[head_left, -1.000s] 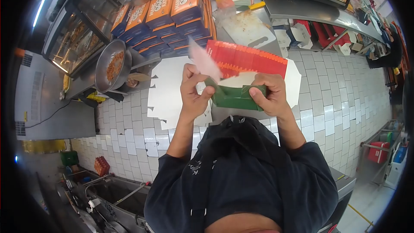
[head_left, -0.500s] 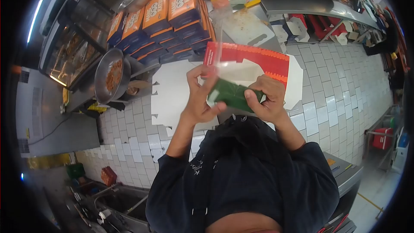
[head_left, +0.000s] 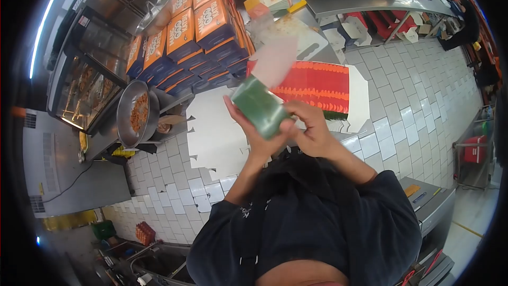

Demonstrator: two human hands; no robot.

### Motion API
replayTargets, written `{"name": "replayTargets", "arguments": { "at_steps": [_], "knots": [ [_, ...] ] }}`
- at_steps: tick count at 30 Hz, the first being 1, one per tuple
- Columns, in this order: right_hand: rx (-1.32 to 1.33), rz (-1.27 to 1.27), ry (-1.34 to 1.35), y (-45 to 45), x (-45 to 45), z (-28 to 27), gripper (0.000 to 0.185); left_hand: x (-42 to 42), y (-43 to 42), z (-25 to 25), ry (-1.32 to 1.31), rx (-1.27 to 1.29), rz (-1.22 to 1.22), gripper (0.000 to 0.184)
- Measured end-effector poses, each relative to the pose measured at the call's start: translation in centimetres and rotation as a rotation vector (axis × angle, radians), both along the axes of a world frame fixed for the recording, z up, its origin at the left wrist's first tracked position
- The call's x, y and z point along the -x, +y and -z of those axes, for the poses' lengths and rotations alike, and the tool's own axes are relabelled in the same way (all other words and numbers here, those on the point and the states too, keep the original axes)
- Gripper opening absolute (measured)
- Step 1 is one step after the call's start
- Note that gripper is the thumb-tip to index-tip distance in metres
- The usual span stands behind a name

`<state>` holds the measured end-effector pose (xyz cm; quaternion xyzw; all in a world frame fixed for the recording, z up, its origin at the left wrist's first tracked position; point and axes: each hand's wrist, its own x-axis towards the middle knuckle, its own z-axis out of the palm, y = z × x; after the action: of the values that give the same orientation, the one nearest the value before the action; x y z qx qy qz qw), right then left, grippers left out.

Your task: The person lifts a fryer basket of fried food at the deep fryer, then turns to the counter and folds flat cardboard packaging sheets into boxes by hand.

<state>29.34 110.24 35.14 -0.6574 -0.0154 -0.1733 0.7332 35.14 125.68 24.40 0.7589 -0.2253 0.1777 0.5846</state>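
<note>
In my left hand point(head_left: 256, 140) lies a glossy green packet point(head_left: 259, 107), tilted, with the palm and fingers under and around it. My right hand point(head_left: 312, 130) closes on its lower right end, thumb near the corner. A see-through plastic wrap point(head_left: 276, 62) sticks out past the packet's far end, blurred. Behind my right hand are flat red-and-orange printed cardboard box blanks point(head_left: 320, 86), seemingly stacked. A white flat cardboard blank point(head_left: 216, 127) with notched edges lies to the left of my left hand.
Stacked orange-and-blue boxes point(head_left: 181, 33) stand at the back left. Left of them, a metal pan point(head_left: 125, 119) holds brown food bits near a glass display case point(head_left: 87, 92). A white cutting board point(head_left: 304, 34) lies behind the red blanks. Pale tiles point(head_left: 418, 85) cover the floor.
The green packet has turned from nearly level to a steep slant and shifted left. My left hand has gone under it. My right hand has moved slightly left and down. The plastic wrap has swung rightward.
</note>
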Motion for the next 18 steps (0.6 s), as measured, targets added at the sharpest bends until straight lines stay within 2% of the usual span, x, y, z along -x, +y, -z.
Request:
{"name": "replayTargets", "arguments": {
  "at_steps": [1, 3, 4, 6, 8, 10, 11, 12, 14, 16, 17, 18],
  "knots": [
    [0.319, -0.092, -0.160, -1.3, -0.5, -1.4, 0.030, -0.7, 0.9, 2.8, 0.187, 0.131, 0.083, 0.101],
    [0.621, -0.212, -0.177, -4.2, -0.7, -1.2, 0.040, -1.3, 1.7, 1.5, 0.381, 0.252, 0.170, 0.077],
    [0.763, -0.271, -0.204, -5.7, -0.8, -1.0, 0.044, -1.8, 1.0, -2.9, 0.522, 0.650, 0.252, 0.068],
    [0.974, -0.404, -0.187, -7.7, -0.7, -0.3, 0.040, -2.8, -0.8, -6.5, 0.652, 1.059, 0.341, 0.060],
    [0.954, -0.387, -0.177, -8.1, -0.1, 0.4, 0.037, -3.2, -2.5, -7.2, 0.723, 0.940, 0.304, 0.060],
    [0.869, -0.434, -0.164, -8.6, 0.8, 0.1, 0.031, -3.5, -4.5, -7.7, 0.809, 0.972, 0.367, 0.057],
    [0.873, -0.404, -0.150, -9.0, 1.1, 0.5, 0.031, -3.6, -5.6, -8.1, 0.873, 0.946, 0.420, 0.056],
    [0.961, -0.271, -0.171, -10.3, 2.3, 1.5, 0.030, -3.4, -8.4, -8.2, 0.958, 0.900, 0.507, 0.054],
    [1.044, -0.145, -0.185, -11.9, 3.8, 2.0, 0.028, -3.3, -11.2, -7.4, 0.979, 0.858, 0.559, 0.050],
    [0.947, -0.178, 0.090, -13.9, 5.2, 1.5, 0.026, -2.9, -13.9, -6.8, 1.000, 0.825, 0.581, 0.054],
    [0.945, -0.166, 0.093, -15.4, 6.0, 2.0, 0.026, -2.9, -15.3, -6.1, 1.034, 0.879, 0.623, 0.056],
    [0.852, -0.089, 0.068, -17.2, 7.0, 3.1, 0.022, -4.3, -16.4, -2.7, 1.088, 0.866, 0.566, 0.059]
  ]
}}
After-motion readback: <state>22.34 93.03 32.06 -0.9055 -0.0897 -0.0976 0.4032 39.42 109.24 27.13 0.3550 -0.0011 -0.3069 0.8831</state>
